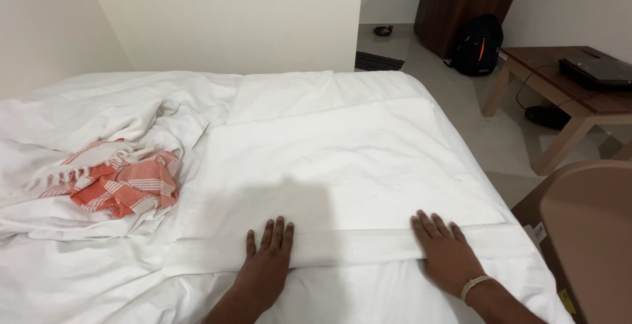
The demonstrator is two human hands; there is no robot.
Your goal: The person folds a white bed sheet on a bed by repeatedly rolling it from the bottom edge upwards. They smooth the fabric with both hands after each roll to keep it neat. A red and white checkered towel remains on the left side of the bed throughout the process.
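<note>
**A:** What is nearest you?

**B:** My left hand [266,265] and my right hand [447,251], both flat, palms down, fingers loosely spread and holding nothing. There is a pale band on my right wrist.

**A:** What lies under them?

**B:** The folded near edge of a white towel [329,166]. My fingertips press onto that thick folded strip, one hand toward each end of it.

**A:** And beyond your fingertips?

**B:** The towel spreads flat away from me over a white bed sheet [99,278]. Out past my left fingers, off to the side, an orange and white checked cloth [125,182] lies crumpled among rumpled bedding.

**A:** Farther still?

**B:** Beyond my right fingers, off the bed, stands a wooden table [559,77] carrying a dark flat device. Farther back, a black backpack [477,44] rests on the floor against a dark wooden cabinet.
</note>
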